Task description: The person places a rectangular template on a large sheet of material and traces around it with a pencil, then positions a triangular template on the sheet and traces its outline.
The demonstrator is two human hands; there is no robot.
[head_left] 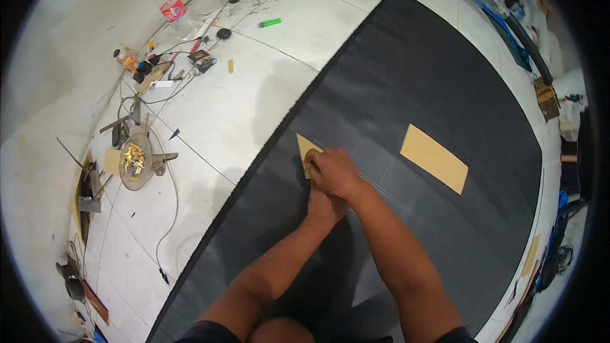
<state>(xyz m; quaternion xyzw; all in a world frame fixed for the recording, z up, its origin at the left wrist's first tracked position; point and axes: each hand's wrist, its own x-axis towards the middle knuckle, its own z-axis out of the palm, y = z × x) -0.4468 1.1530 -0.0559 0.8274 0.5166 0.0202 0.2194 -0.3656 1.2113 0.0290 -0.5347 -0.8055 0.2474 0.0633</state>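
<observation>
A large black sheet of material [381,82] is spread over the tiled floor, with faint pale straight lines drawn on it. Near its left edge lies a tan flat piece of card [303,144], mostly covered by my hands. My right hand [333,170] is closed over this piece, fingers curled together; whatever it may hold is hidden. Just below, my left hand [323,206] rests low against the sheet, its fingers concealed behind the right hand. Farther right, a second tan card rectangle [435,160] lies flat on the sheet, apart from both hands.
Left of the sheet, a round dish of small gold and silver pieces [135,160] stands among cables and tools. A plastic bottle [169,7], a green lighter [270,23] and a small dark box [202,60] sit farther back. Assorted clutter [508,19] lines the right side.
</observation>
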